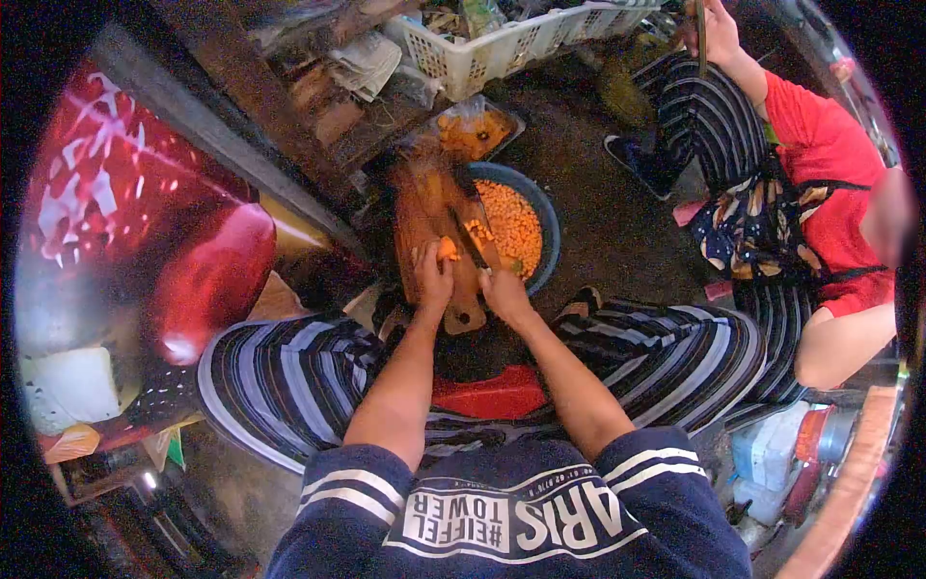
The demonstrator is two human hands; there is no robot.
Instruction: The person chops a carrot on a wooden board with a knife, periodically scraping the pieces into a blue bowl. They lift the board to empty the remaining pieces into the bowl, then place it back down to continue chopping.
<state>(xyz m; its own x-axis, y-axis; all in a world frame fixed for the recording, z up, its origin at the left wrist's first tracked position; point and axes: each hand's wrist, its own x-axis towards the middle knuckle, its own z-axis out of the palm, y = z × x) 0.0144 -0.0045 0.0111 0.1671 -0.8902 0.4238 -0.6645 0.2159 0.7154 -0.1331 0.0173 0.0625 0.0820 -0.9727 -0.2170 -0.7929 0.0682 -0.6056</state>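
Left hand (433, 275) pinching an orange vegetable piece (448, 249) on a wooden cutting board (422, 207) at frame centre, right hand (503, 291) gripping a knife (470, 236), bowl (548, 207) of orange cubes (511, 222) beside the board

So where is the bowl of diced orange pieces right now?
In the head view, the blue-rimmed bowl sits on the floor just right of the wooden cutting board, beyond the right hand holding the knife.

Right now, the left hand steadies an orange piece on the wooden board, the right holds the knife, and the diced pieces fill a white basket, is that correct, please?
One slip: the head view shows the diced pieces in a blue bowl beside the wooden board, no basket. Left hand, right hand, orange piece and knife are as stated.
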